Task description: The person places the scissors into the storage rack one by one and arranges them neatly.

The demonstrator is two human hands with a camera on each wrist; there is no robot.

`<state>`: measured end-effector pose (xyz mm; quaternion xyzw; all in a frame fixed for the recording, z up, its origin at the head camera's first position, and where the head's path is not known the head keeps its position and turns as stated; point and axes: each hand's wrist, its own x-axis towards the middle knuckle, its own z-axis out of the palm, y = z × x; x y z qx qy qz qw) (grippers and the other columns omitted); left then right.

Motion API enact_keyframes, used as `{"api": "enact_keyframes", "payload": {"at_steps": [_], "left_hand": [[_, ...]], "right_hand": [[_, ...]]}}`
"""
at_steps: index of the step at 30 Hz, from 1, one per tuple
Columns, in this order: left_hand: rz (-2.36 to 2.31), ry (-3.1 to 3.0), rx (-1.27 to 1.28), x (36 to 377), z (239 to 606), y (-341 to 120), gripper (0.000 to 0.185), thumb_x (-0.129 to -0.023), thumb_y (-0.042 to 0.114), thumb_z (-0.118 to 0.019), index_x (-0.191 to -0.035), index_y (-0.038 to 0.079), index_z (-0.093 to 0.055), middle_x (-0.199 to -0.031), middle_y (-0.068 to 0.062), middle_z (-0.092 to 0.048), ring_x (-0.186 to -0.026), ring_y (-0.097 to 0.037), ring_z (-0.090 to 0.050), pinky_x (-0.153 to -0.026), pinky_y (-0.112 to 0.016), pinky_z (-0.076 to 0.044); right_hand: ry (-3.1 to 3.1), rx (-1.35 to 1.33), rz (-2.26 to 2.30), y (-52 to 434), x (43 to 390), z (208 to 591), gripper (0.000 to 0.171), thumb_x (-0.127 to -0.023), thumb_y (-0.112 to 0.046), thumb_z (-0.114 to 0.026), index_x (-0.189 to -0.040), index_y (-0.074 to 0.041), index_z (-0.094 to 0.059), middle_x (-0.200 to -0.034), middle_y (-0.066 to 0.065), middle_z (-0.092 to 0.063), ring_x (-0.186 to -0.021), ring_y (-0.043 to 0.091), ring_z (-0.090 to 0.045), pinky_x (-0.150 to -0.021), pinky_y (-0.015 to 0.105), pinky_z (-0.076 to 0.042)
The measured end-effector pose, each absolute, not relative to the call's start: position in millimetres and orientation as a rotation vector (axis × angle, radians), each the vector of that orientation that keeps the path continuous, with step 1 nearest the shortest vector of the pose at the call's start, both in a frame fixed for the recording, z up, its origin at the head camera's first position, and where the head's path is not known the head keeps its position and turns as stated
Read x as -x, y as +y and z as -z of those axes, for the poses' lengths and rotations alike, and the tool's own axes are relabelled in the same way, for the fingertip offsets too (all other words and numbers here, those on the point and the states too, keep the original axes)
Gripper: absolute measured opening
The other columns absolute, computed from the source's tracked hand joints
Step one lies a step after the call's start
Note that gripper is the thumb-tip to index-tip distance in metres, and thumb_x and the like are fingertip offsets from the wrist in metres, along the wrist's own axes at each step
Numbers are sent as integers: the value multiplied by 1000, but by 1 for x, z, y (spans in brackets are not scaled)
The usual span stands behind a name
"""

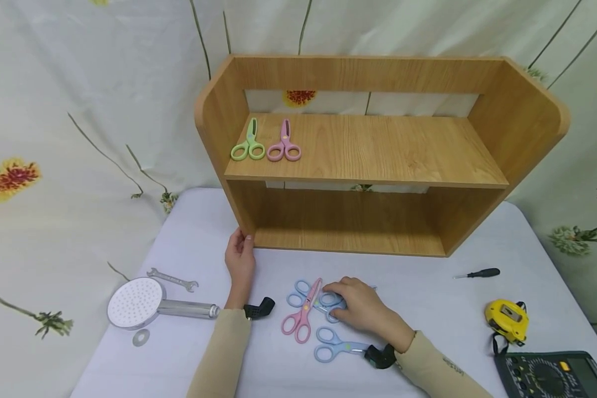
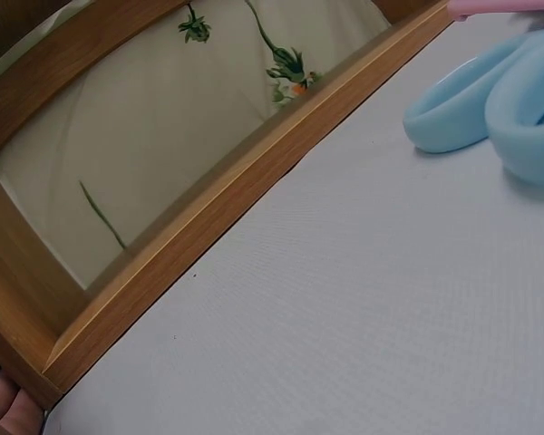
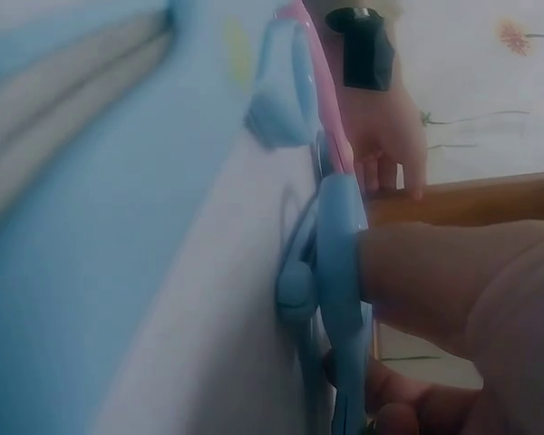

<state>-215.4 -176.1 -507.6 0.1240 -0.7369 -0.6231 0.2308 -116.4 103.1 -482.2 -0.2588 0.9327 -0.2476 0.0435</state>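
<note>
A: The right hand point(image 1: 360, 309) curls its fingers on the blue scissors point(image 1: 328, 303), lying on the table point(image 1: 428, 309) beside the pink scissors point(image 1: 300, 315).

B: Better to pinch the loops firmly; the left hand point(image 1: 240, 262), fingers relaxed, steadies the wooden shelf point(image 1: 368, 149) corner.

Left hand point(image 1: 240, 260) reaching forward, fingers straight, thumb up, sleeve to the wrist. Right hand point(image 1: 359, 307) lower and nearer, palm down, fingers curled and pinching. Black bands on both wrists, forearms angled inward.

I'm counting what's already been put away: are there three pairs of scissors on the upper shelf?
No, only two lie there, the green scissors and the pink scissors, side by side at the left of the upper shelf.
</note>
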Motion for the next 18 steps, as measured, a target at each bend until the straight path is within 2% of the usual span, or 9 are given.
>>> {"api": "enact_keyframes", "payload": {"at_steps": [4,8,11,13,15,17,18], "left_hand": [[1712,-2036,-346,216,509,-177,38,-104,9,-53,-141,0,-56,-138,-23,-62,-122,-33,-62,-84,-2,-43],[1707,-2042,-337,210,498,-173,38,-104,7,-51,-141,-4,-55,-136,-26,-62,-119,-31,-61,-83,-2,-42],[1708,-2049,-327,202,482,-168,38,-103,4,-51,-139,-7,-55,-134,-28,-62,-116,-30,-61,-83,-2,-43],[1696,-2058,-311,195,473,-165,37,-103,4,-51,-138,-9,-55,-133,-30,-62,-115,-31,-62,-84,-4,-45],[1694,-2061,-303,193,470,-164,38,-103,5,-51,-138,-9,-55,-134,-32,-60,-117,-34,-62,-85,-5,-47],[1698,-2066,-308,193,468,-163,38,-104,5,-50,-138,-9,-54,-136,-31,-59,-119,-36,-62,-86,-4,-46],[1699,-2068,-312,193,468,-163,38,-104,5,-50,-139,-9,-54,-136,-32,-59,-120,-37,-62,-86,-4,-46]], "right_hand": [[2839,777,753,106,116,481,47,-83,-23,-84,-127,-14,-69,-104,3,-72,-96,20,-67,-81,39,-55],[2829,717,806,110,118,482,50,-87,-25,-80,-132,-13,-65,-114,8,-74,-105,26,-70,-88,46,-56],[2832,642,900,113,123,484,39,-91,-19,-74,-127,-9,-65,-96,7,-72,-90,22,-68,-82,40,-55],[2826,560,994,116,127,485,27,-91,-15,-72,-117,-9,-67,-81,2,-64,-75,16,-59,-69,31,-51],[2784,444,1121,120,132,486,16,-90,-11,-72,-105,-9,-66,-70,-1,-52,-62,11,-47,-57,25,-41],[2702,311,1284,125,136,484,13,-90,-10,-72,-98,-9,-62,-71,-1,-52,-55,8,-47,-51,20,-40],[2652,244,1359,128,138,483,15,-90,-10,-72,-100,-7,-61,-72,0,-54,-53,7,-49,-49,19,-43]]}}
